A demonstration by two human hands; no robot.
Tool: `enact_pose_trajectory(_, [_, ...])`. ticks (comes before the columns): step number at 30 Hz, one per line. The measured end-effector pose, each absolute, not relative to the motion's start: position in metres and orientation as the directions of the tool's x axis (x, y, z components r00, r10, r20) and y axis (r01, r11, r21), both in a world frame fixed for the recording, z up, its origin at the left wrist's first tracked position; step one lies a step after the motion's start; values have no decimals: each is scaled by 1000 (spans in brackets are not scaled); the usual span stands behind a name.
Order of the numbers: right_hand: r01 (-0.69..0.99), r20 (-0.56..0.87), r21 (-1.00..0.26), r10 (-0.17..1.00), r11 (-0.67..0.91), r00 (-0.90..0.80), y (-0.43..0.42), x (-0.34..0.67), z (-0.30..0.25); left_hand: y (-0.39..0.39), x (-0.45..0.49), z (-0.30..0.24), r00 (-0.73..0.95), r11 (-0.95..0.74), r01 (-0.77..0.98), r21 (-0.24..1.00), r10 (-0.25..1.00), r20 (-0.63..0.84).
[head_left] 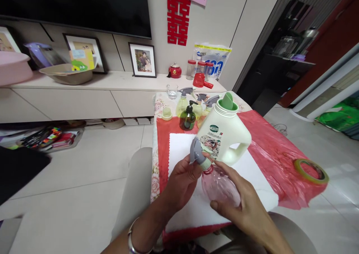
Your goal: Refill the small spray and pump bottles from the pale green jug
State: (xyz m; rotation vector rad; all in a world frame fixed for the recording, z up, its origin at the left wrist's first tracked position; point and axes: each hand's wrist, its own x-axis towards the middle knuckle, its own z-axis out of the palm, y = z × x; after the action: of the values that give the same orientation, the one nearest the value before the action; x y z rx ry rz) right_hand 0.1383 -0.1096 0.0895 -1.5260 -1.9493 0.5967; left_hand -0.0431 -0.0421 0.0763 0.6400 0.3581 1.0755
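A clear pink spray bottle [220, 184] is tilted over the white cloth [185, 216], its neck toward the upper left. My right hand [244, 198] wraps round its body. The grey spray head [196, 151], with a pale green collar, sits at the bottle's neck, and my left hand [183, 177] has its fingers closed on it. How far the collar is screwed on, I cannot tell. Just beyond my hands stands a large cream jug [238, 132] with a handle and a green scoop [227, 101] in its open mouth.
Behind the jug are a dark green pump bottle [187, 118], several yellowish spray bottles [182, 105] with grey heads, a pale cap [166, 113] and a glass cup [172, 92]. A tape roll [311, 171] lies on the red plastic sheet [280, 160] at the right.
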Motion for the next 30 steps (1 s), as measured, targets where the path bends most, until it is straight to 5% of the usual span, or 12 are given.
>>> enact_pose_trajectory(6, [455, -35, -889, 984, 50, -176, -108, 136, 97, -42, -44, 76, 444, 293, -682, 670, 894, 60])
enact_pose_trajectory(11, [232, -71, -973, 967, -13, -243, -108, 135, 101, -42, -47, 77, 480, 293, -628, 721, 875, 63])
enact_pose_trajectory(23, [322, -46, -947, 988, 4, -148, -119, 133, 80, -48, -38, 78, 376, 281, -625, 729, 926, -34])
enact_pose_trajectory(30, [199, -3, -980, 990, 25, -140, -119, 128, 84, -53, -38, 84, 381, 209, -626, 752, 923, 61])
